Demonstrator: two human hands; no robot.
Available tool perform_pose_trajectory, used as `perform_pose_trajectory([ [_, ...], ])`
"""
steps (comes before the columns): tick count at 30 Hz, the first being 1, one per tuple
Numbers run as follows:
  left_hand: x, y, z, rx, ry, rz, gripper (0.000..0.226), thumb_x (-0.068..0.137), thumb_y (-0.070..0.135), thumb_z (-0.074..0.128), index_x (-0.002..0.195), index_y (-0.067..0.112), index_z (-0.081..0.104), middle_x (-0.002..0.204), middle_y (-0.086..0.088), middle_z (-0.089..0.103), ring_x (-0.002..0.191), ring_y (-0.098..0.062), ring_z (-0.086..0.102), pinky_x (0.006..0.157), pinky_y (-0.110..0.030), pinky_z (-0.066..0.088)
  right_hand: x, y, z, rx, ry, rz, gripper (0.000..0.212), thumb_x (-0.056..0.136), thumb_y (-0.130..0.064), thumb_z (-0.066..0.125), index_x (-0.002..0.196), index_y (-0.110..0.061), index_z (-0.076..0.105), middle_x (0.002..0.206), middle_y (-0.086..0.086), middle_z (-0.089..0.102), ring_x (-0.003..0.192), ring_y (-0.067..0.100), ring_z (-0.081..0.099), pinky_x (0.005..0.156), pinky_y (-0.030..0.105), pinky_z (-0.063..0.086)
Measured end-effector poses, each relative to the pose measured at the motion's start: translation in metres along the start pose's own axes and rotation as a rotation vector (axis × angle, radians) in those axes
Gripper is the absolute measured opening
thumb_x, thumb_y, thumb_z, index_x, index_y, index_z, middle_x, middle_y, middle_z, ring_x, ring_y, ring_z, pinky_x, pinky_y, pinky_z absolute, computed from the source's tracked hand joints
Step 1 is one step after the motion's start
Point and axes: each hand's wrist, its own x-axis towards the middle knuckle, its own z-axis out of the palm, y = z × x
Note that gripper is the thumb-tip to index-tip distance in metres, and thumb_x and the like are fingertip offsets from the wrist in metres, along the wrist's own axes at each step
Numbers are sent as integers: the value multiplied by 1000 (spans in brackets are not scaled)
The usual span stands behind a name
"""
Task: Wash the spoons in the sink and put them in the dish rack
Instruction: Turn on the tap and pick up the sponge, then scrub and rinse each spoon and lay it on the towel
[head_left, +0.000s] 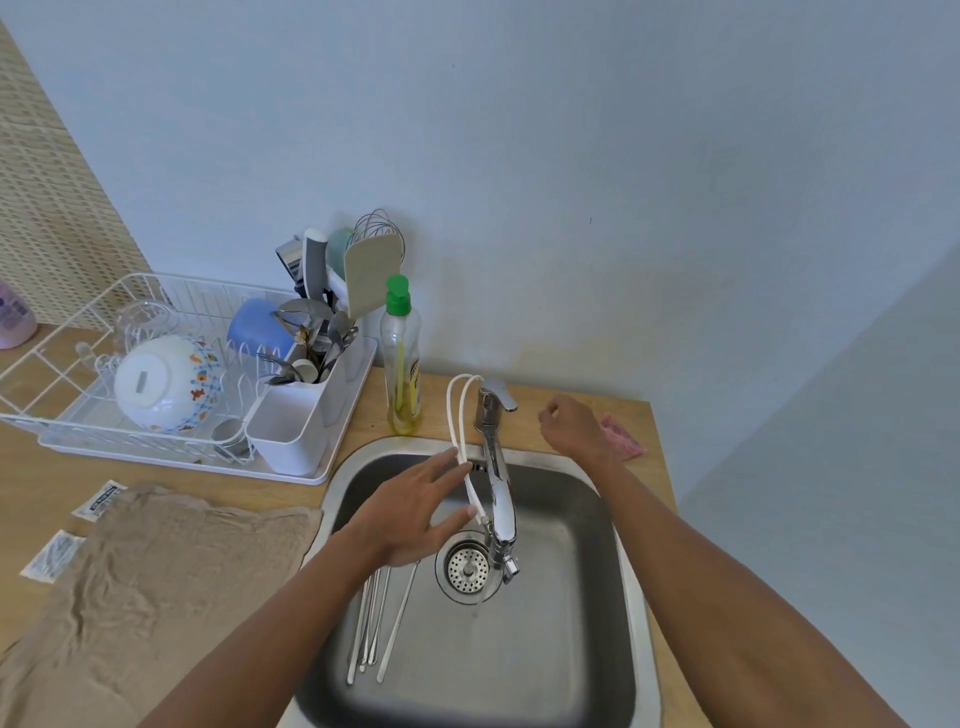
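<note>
Several long-handled metal spoons (374, 618) lie side by side on the floor of the steel sink (613, 613), left of the drain (467, 569). Their bowls are hidden under my left hand (410, 512), which hovers over the basin with fingers spread and straight, fingertips near the white cord by the faucet (498, 499). My right hand (574, 426) is loosely curled over the counter just right of the faucet lever, holding nothing. The white wire dish rack (62, 384) stands at the left on the counter, with a white cutlery holder (288, 431) at its right end.
A dish soap bottle (401, 358) with a green cap stands behind the sink's left corner. A pink cloth (623, 436) lies beyond my right hand. A beige towel (156, 587) covers the counter left of the sink. The rack holds an upturned bowl (166, 384), a blue cup and utensils.
</note>
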Motion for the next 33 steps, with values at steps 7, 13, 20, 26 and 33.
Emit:
perform_pose_trajectory([
  [7,-18,-19,24,-3,-16,-101,70,95,68,23,156,35,7,164,8,0,150,-13,16,118,-29,17,-4,82,27,-310,54,-14,39,96,-23,50,127,-1,47,130,26,46,119,43,49,95,45,42],
  [13,-25,-23,44,-23,-68,-185,69,95,67,20,155,32,14,164,6,13,149,-12,20,119,-32,23,-1,99,41,-414,49,41,54,96,-29,52,136,5,41,135,27,47,123,44,46,96,48,42],
  [20,-33,-19,62,-23,-107,-263,68,97,63,20,154,27,20,162,1,21,138,-13,41,116,-33,29,-14,108,42,-430,161,-25,27,90,-11,56,116,-4,61,119,17,56,112,34,53,85,42,50],
  [26,-48,-12,74,-28,-113,-314,59,102,53,24,152,23,27,158,0,28,146,-19,27,116,-33,28,-50,94,41,79,318,-79,19,92,-22,56,75,-18,49,75,5,56,72,26,52,57,34,37],
  [33,-60,-19,110,-27,-176,-385,54,102,49,33,150,25,31,155,-3,36,139,-23,41,109,-39,41,-126,68,63,790,170,435,46,91,-54,59,79,-9,57,71,4,62,66,21,61,65,37,51],
])
